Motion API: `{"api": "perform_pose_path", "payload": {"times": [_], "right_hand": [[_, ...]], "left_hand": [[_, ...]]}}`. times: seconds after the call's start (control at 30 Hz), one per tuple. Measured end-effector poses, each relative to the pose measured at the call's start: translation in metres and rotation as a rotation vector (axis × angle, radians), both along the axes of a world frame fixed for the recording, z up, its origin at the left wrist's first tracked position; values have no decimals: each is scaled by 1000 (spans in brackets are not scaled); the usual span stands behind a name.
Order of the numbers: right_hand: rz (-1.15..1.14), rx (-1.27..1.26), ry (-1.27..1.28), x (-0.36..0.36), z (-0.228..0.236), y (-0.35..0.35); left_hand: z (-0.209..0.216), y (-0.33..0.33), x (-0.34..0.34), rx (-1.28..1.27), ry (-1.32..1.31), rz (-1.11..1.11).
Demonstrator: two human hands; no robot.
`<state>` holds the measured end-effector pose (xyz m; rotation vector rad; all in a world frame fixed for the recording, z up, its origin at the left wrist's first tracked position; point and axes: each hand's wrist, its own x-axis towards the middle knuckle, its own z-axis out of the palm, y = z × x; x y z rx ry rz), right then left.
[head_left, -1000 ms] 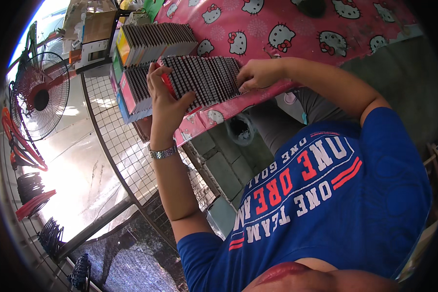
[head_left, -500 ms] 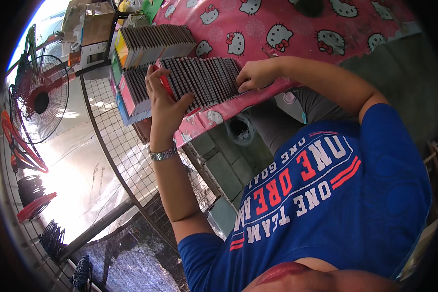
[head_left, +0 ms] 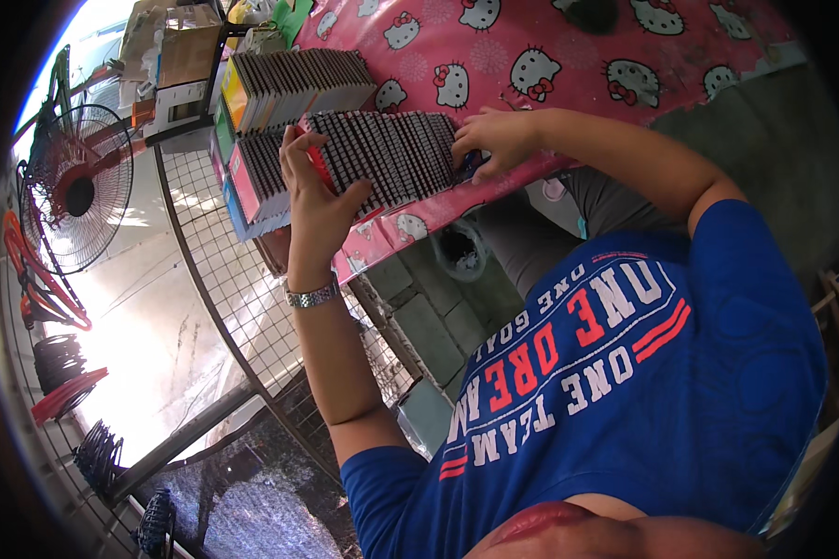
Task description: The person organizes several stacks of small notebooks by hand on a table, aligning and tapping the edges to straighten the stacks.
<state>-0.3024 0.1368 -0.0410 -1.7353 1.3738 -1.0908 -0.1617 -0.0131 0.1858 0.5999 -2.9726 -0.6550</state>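
Observation:
A long row of spiral-bound notebooks [head_left: 391, 154] stands packed together along the near edge of the table, their black bindings facing up. My left hand [head_left: 322, 191] holds the row's left end, fingers over a red cover [head_left: 319, 166] and thumb at the near side. At the right end is my right hand [head_left: 502, 144], its fingers bent and its thumb lower down. Between that thumb and the fingers shows a small dark blue thing [head_left: 474, 160]; I cannot tell whether it is a notebook cover.
Behind and left of the row stand more notebook stacks, one with a yellow cover [head_left: 234, 94] and one with a pink cover [head_left: 243, 182]. A pink patterned cloth [head_left: 494, 65] covers the table. A wire rack [head_left: 205, 238] and a fan [head_left: 79, 196] are at left.
My right hand has lifted slightly and its fingers have spread from the thumb, with the dark blue thing now showing between them. My left hand stays at the row's left end.

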Motion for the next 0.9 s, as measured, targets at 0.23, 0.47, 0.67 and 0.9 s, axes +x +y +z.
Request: {"api": "perform_pose_path", "payload": {"times": [0.23, 0.47, 0.67, 0.9], "right_hand": [[17, 127, 31, -1, 3, -10], [-103, 45, 155, -6, 5, 10], [-215, 57, 298, 14, -16, 21], [-278, -126, 92, 15, -16, 29]], "left_hand": [[1, 1, 1, -18, -8, -7], [6, 54, -10, -672, -112, -112], [-72, 78, -13, -1055, -621, -758], [-63, 71, -12, -1131, -974, -738]]}}
